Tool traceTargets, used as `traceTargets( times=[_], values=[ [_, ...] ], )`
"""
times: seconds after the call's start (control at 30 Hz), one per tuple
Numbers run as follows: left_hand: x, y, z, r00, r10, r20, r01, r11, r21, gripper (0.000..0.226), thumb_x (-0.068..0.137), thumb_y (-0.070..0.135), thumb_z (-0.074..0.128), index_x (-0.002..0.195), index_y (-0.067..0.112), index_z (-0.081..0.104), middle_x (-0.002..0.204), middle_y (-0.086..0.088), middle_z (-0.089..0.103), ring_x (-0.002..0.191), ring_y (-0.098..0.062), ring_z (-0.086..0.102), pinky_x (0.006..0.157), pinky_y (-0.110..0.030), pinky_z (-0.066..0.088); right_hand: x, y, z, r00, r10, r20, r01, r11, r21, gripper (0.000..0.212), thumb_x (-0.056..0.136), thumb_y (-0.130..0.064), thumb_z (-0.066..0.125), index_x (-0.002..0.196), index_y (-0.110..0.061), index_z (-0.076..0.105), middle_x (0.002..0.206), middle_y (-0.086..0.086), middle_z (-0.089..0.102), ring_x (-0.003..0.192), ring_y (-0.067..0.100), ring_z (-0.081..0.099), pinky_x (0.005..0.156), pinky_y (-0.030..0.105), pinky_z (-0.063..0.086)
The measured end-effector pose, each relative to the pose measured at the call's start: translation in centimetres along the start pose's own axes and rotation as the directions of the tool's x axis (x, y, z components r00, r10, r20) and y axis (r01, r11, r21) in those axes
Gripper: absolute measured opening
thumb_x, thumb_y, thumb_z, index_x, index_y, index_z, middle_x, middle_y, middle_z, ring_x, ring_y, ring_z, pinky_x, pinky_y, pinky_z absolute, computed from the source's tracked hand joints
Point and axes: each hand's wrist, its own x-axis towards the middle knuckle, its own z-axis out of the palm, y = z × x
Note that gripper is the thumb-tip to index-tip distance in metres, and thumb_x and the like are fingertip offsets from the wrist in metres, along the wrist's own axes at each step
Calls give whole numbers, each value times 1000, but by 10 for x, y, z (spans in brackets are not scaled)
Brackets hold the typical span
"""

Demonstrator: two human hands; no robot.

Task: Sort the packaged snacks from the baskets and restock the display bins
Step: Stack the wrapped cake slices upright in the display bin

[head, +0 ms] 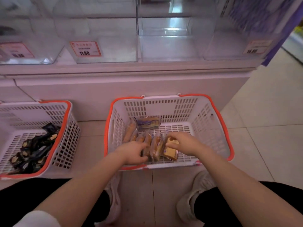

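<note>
- Squatting before a white basket (205, 115) holding yellow snack packets (154, 145) (upright, bunched together).
- My left hand (132, 153) grips the bunch's left side; my right hand (183, 143) pinches a packet at its right.
- Second basket (65, 128), left, holds dark packets (32, 151).
- Clear display bins (105, 46) stand above.

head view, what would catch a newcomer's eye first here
Both hands, left hand and right hand, grip a row of yellow cake packets in the orange-rimmed basket at centre. A second basket on the left holds dark-wrapped snacks. Clear display bins sit above.
</note>
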Motion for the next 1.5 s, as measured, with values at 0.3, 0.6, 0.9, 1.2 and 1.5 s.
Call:
traceTargets(
  times=[0.3, 0.6, 0.9, 1.2, 1.5],
  values=[
    [68, 14, -229, 727, 93, -680, -127, 992, 0, 43, 91, 15, 45, 134, 15, 43, 129, -4, 55, 120, -25, 49, 96, -37, 41, 65, -28, -187, 712, -159, -684, 60, 984, -167, 37, 91, -6, 47, 126, -9, 54, 131, 13, 53, 121, 32, 46, 100, 39, 36],
    [124, 4, -294, 806, 123, -579, 124, 921, 368, 36, 96, 37, 42, 122, 12, 43, 122, -8, 53, 110, -29, 54, 76, -36, 43, 113, 3, -248, 801, 22, -599, -279, 898, -341, 33, 97, -30, 41, 126, -17, 46, 130, 7, 55, 119, 27, 49, 94, 35, 34],
    [107, 2, -300, 667, 181, -723, 105, 938, 331, 30, 94, 42, 45, 105, 14, 47, 107, -3, 62, 94, -31, 60, 63, -32, 33, 94, -8, -258, 607, -31, -794, -324, 903, -282, 18, 93, -33, 50, 101, -18, 57, 108, 5, 62, 104, 28, 50, 82, 33, 26],
    [50, 24, -245, 656, 257, -710, -3, 941, 338, 31, 93, 41, 47, 108, 14, 53, 106, -4, 61, 104, -25, 52, 70, -32, 37, 18, -21, -206, 556, -106, -824, -234, 932, -277, 15, 82, -24, 67, 92, -12, 65, 91, 8, 67, 92, 31, 56, 74, 35, 30],
    [18, 44, -217, 300, 487, -820, -158, 873, 461, 19, 70, 4, 63, 89, 4, 68, 87, -11, 66, 80, -30, 64, 65, -33, 51, -6, -38, -177, 407, -304, -861, -57, 933, -356, 27, 68, 1, 74, 94, -2, 69, 94, 16, 68, 86, 35, 65, 74, 40, 53]
  ],
)
